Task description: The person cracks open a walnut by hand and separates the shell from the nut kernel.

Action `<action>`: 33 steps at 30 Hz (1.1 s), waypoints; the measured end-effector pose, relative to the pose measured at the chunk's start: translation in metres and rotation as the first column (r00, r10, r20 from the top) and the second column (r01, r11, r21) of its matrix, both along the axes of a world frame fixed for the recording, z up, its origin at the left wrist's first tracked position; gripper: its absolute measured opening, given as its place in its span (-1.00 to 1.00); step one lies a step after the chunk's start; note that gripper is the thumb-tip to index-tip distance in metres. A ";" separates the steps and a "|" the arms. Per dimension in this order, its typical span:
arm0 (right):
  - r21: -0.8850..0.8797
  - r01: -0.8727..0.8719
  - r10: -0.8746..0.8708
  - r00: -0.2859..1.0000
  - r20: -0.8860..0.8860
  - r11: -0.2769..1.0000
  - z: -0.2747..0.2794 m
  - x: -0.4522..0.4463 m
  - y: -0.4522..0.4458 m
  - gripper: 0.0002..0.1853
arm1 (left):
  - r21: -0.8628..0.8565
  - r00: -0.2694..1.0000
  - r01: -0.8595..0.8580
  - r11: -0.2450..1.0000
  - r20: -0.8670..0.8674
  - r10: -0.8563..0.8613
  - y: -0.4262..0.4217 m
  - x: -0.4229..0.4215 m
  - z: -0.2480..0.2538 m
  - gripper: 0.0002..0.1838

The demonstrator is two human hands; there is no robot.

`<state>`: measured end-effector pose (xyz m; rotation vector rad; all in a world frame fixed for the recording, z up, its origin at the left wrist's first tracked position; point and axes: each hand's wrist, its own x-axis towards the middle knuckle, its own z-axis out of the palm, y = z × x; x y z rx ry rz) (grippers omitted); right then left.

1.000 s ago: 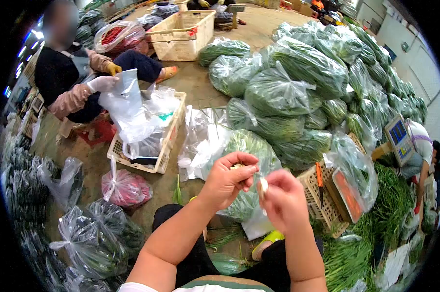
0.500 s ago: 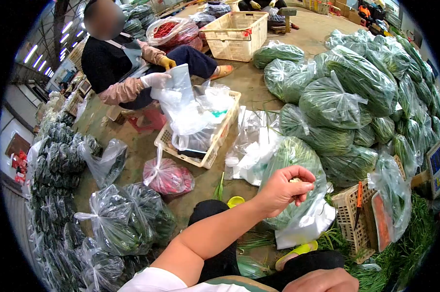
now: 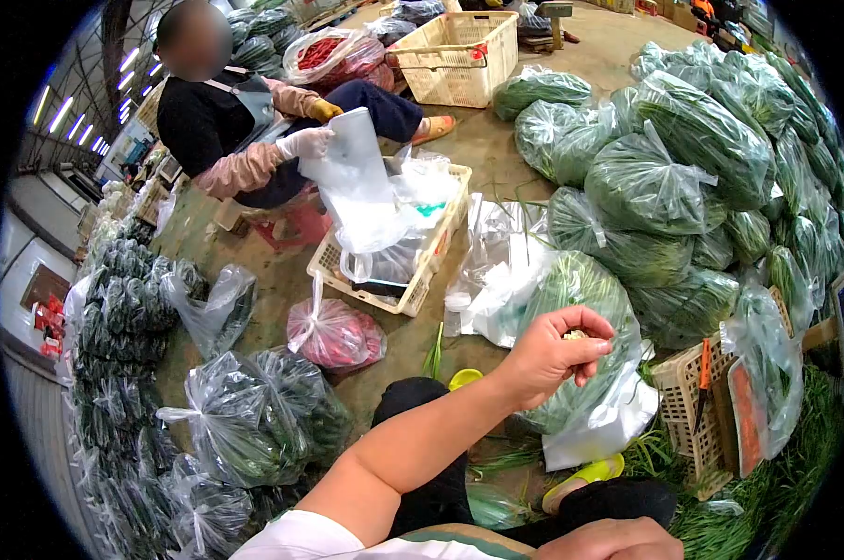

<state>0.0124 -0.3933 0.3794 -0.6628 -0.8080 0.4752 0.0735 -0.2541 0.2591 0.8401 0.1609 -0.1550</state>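
Observation:
My left hand [image 3: 560, 359] is raised in front of me with its fingers curled. Small pale pieces [image 3: 576, 334] show between the thumb and fingers; their kind is too small to make out. Below and behind that hand lies a large clear bag of long green stalks [image 3: 585, 280], on a white plastic sheet [image 3: 604, 429]. At the bottom edge, near my dark-clothed knee, is my right hand [image 3: 613, 539]; only its back shows and its fingers are hidden.
A seated person [image 3: 217, 121] handles a clear bag [image 3: 352, 177] over a cream crate [image 3: 431, 280]. Bagged greens [image 3: 665, 182] are piled at right. A crate [image 3: 681, 383] holds an orange-handled knife [image 3: 705, 369]. A pink-filled bag [image 3: 336, 334] and bagged dark greens [image 3: 254, 411] lie at left.
The view has shifted slightly, so most things sit a little further right. My left hand stays curled around the pale pieces. The seated person's clear bag hangs more spread out.

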 end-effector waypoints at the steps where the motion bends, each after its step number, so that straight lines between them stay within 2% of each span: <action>1: -0.007 0.004 -0.004 1.000 -0.005 1.000 0.000 0.000 0.000 -0.79 | 0.001 1.000 0.001 1.000 -0.002 -0.001 0.000 0.000 0.000 -0.87; 5: -0.046 0.004 -0.006 0.999 -0.043 0.999 -0.001 -0.001 -0.001 -0.88 | -0.006 1.000 0.007 1.000 -0.001 -0.007 0.002 0.000 -0.002 -0.86; 6: -0.163 0.110 -0.086 0.986 0.144 0.980 -0.001 0.003 -0.003 -0.93 | -0.011 1.000 0.007 1.000 0.000 -0.007 0.001 -0.001 -0.002 -0.86; 8: -0.248 0.207 -0.129 0.946 0.297 0.946 0.001 0.010 -0.001 -0.97 | -0.001 1.000 0.003 1.000 -0.008 -0.003 -0.001 -0.001 -0.002 -0.86; 11: -0.160 0.151 -0.106 0.959 0.263 0.975 -0.007 0.014 0.003 -0.96 | 0.018 1.000 -0.001 1.000 -0.020 0.001 0.000 -0.001 0.000 -0.86; 14: -0.292 0.155 -0.173 0.984 -0.036 0.944 -0.011 0.006 0.003 -0.89 | 0.016 1.000 0.000 1.000 -0.006 0.000 0.001 0.000 0.000 -0.87; 15: -0.252 0.161 -0.195 0.974 -0.118 0.954 -0.013 0.006 0.006 -0.87 | 0.003 1.000 0.010 1.000 0.003 -0.010 0.001 0.001 -0.002 -0.87; 17: -0.234 0.185 -0.198 0.980 -0.033 0.955 -0.024 0.015 0.006 -0.83 | 0.009 1.000 0.001 1.000 0.012 -0.001 0.000 0.001 -0.004 -0.87; 23: -0.318 0.183 -0.189 0.982 0.013 0.930 -0.026 0.017 0.008 -0.87 | -0.008 1.000 0.002 1.000 0.021 -0.002 0.003 0.001 -0.005 -0.85; 25: -0.265 0.224 -0.183 0.968 0.169 0.938 -0.031 0.019 0.016 -0.85 | -0.011 0.999 0.003 1.000 0.041 -0.002 0.006 0.003 -0.004 -0.84; 26: -0.274 0.186 -0.179 0.983 0.050 0.943 -0.032 0.017 0.016 -0.85 | 0.010 0.999 -0.001 1.000 0.037 0.000 0.007 0.002 -0.004 -0.86; 27: -0.285 0.185 -0.178 0.983 0.052 0.940 -0.033 0.014 0.017 -0.85 | 0.021 1.000 -0.002 1.000 0.030 0.001 0.006 0.002 -0.005 -0.88; 29: -0.404 0.129 -0.242 0.940 -0.241 0.905 -0.036 0.009 0.016 -0.79 | -0.093 1.000 -0.012 0.996 -0.023 0.010 0.009 0.002 -0.002 -0.87; 31: -0.472 0.147 -0.231 0.965 -0.126 0.869 -0.038 0.012 0.015 -0.81 | -0.156 0.999 -0.029 0.987 -0.017 0.027 0.014 0.001 0.000 -0.82; 33: -0.677 0.035 -0.151 0.982 -0.112 0.735 -0.025 0.025 0.009 -0.85 | -0.245 0.999 -0.034 0.969 -0.002 0.034 0.019 0.001 0.003 -0.77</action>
